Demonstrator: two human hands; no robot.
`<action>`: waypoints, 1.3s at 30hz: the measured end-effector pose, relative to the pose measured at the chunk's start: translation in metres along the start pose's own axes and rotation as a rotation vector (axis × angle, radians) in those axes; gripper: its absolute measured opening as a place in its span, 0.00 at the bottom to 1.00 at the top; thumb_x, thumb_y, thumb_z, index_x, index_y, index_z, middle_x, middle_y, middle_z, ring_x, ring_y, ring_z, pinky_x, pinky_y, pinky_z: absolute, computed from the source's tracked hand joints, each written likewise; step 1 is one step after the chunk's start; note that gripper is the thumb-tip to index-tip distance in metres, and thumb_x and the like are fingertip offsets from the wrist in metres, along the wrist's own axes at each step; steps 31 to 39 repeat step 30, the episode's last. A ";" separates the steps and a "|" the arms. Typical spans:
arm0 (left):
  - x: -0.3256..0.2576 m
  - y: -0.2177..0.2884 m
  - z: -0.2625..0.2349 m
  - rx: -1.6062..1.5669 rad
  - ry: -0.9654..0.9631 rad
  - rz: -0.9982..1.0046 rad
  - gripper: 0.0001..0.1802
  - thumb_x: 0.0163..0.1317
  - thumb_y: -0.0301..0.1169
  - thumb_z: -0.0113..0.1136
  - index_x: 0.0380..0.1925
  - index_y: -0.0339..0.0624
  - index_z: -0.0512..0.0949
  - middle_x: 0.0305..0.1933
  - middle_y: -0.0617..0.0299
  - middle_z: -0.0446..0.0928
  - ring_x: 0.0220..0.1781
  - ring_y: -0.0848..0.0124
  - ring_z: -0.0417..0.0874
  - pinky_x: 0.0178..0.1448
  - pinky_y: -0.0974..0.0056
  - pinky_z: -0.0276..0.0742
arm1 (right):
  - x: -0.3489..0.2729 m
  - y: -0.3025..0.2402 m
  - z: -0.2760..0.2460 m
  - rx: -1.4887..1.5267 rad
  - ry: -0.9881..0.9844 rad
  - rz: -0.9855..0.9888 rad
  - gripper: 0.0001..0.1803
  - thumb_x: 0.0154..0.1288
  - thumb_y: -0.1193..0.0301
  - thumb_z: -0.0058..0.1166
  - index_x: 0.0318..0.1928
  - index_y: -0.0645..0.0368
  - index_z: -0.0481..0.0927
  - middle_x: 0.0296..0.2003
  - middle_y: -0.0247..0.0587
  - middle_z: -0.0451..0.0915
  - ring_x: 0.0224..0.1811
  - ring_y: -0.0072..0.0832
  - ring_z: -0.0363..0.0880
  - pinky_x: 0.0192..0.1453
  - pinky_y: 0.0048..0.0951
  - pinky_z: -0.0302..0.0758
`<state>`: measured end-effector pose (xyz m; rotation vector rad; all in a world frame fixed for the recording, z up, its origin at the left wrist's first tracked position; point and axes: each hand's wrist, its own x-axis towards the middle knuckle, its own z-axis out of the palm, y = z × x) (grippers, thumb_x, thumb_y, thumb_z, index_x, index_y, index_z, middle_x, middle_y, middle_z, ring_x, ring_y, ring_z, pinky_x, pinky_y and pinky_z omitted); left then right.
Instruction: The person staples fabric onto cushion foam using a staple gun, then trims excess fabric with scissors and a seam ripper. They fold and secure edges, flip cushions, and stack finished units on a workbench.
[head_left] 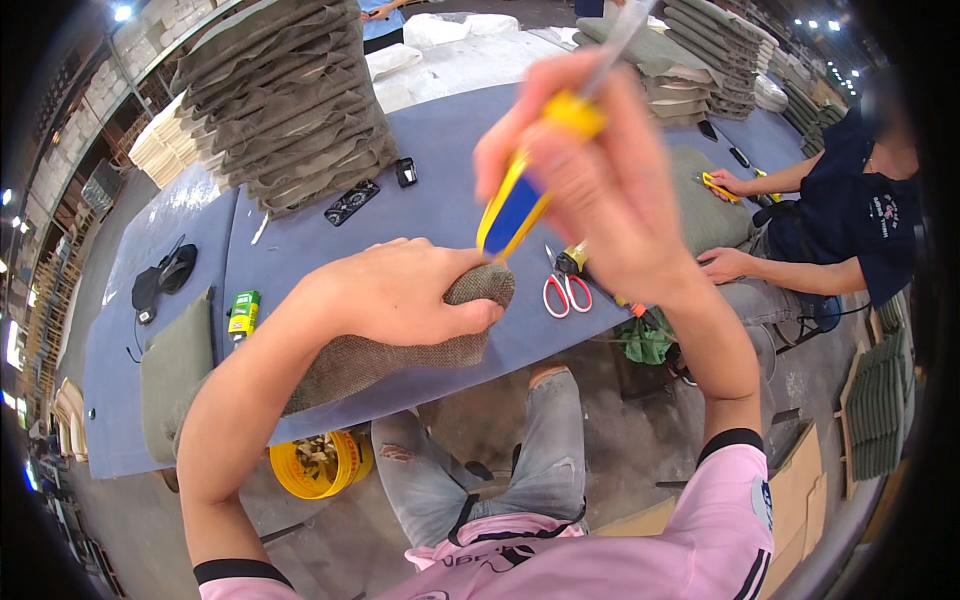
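My left hand [395,295] grips the end of a grey-brown woven fabric cover [400,355] that lies over the front edge of the blue-grey table [300,250]. Raised above it, my right hand [590,180] holds a blue and yellow hand tool [520,205] whose lower tip points down at the pinched fabric corner [490,280]. The tool's upper end is blurred.
Red-handled scissors [567,292] lie on the table right of the fabric. A tall stack of olive cushion covers [290,100] stands at the back left, another stack [700,55] at the back right. A green can [243,312], a yellow bucket [315,465] below, and a seated co-worker [850,220] at right.
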<state>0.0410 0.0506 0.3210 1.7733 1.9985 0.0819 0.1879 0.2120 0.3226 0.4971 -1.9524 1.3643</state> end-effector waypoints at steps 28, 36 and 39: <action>0.003 -0.002 0.007 -0.021 0.026 0.057 0.35 0.73 0.56 0.58 0.72 0.48 0.75 0.37 0.37 0.87 0.43 0.38 0.89 0.53 0.44 0.84 | -0.075 0.062 -0.011 0.322 0.753 -0.032 0.13 0.91 0.55 0.38 0.58 0.50 0.62 0.41 0.53 0.86 0.24 0.24 0.79 0.22 0.20 0.72; 0.003 -0.001 0.003 -0.015 0.021 0.053 0.36 0.73 0.57 0.58 0.72 0.47 0.75 0.37 0.37 0.87 0.44 0.38 0.89 0.53 0.44 0.84 | -0.085 0.061 0.026 0.289 0.556 0.090 0.15 0.90 0.53 0.38 0.57 0.49 0.64 0.42 0.53 0.86 0.25 0.25 0.82 0.23 0.19 0.74; 0.003 -0.001 0.003 -0.015 0.021 0.053 0.36 0.73 0.57 0.58 0.72 0.47 0.75 0.37 0.37 0.87 0.44 0.38 0.89 0.53 0.44 0.84 | -0.085 0.061 0.026 0.289 0.556 0.090 0.15 0.90 0.53 0.38 0.57 0.49 0.64 0.42 0.53 0.86 0.25 0.25 0.82 0.23 0.19 0.74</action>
